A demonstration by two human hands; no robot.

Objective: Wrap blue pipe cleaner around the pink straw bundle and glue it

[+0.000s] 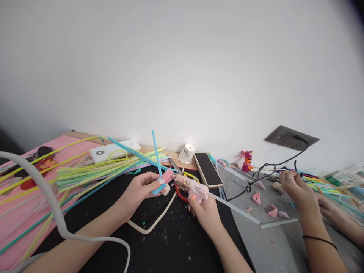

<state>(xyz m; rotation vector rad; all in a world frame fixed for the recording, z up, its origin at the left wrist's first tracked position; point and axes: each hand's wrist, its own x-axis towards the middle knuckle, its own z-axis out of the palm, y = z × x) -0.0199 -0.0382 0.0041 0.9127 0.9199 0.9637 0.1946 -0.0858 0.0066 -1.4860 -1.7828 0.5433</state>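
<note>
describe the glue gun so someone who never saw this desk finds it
Start at the black mat in the middle. Above it, the right hand holds the glue gun, just left of the phone. It is the only pink pistol shape among thin sticks, with a clear glue stick jutting from its back.

Single head-worn camera, looking forward and down at a craft table [273, 246].
The view is close, facing a white wall [182, 76]. A candle [187, 152] against that wall sits mid-frame; below it, nearest the lens, are the wearer's left hand [139, 191] and right hand [206, 212]; another person's hand [294, 187] is far right of it.
</note>
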